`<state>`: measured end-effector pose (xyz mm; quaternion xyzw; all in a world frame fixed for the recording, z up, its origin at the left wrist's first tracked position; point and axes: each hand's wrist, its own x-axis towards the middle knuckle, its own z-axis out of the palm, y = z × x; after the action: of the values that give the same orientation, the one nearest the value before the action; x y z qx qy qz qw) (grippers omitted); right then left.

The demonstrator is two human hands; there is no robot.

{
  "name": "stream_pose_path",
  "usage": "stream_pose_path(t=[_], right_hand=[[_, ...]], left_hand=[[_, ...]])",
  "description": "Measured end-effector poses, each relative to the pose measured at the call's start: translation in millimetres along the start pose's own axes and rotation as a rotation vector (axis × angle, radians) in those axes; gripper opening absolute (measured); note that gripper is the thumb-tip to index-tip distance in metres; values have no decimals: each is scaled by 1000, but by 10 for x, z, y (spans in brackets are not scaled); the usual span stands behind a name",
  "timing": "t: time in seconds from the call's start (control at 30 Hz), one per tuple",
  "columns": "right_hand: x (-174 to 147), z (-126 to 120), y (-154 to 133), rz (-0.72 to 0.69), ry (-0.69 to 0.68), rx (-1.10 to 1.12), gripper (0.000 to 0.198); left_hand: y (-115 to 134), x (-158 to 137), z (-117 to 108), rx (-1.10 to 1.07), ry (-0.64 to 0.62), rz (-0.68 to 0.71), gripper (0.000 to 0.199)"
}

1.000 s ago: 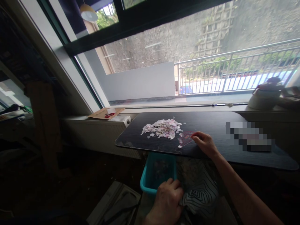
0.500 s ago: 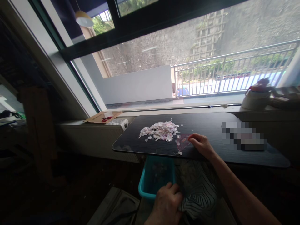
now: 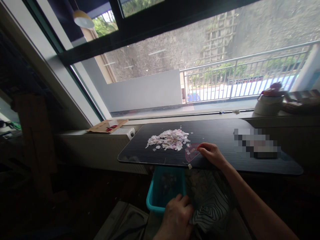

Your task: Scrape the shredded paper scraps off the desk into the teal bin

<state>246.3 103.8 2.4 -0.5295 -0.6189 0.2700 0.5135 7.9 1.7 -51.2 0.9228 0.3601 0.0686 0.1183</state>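
My right hand (image 3: 210, 153) pinches a see-through pink protractor (image 3: 192, 154) by its right side, low over the dark tabletop (image 3: 217, 131). Just left of the protractor lies a heap of small torn paper scraps (image 3: 172, 139), whitish and pink. One loose scrap (image 3: 190, 166) is at the table's front edge, below the protractor. Under that edge is a turquoise bin (image 3: 153, 203) with some scraps inside. My left hand (image 3: 177, 213) is closed on the bin's near right rim, its fingertips partly hidden.
A cardboard sheet (image 3: 100, 126) with something red on it lies on the ledge at left, by a white radiator (image 3: 128, 132). A blurred-out item (image 3: 260, 143) rests on the table's right part. A pale jug (image 3: 268, 101) stands on the windowsill.
My right hand has drawn the protractor slightly nearer the table's front edge. The loose scrap there has shifted to the edge. My left hand keeps its place on the bin; the whole view has moved slightly.
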Motion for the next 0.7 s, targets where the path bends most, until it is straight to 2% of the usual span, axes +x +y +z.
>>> stream_pose_path(t=[0.2,0.5,0.7], right_hand=[[-7,-5,-34,6,-16,3,21],[51,7,107,59,211,-54,28],[68,39,163,38,166,-40,31]], left_hand=[[1,10,-6,1,26,5,13],[-11,14,9,20,-13,0,18],[-16,8,23,51,-4,32,19]])
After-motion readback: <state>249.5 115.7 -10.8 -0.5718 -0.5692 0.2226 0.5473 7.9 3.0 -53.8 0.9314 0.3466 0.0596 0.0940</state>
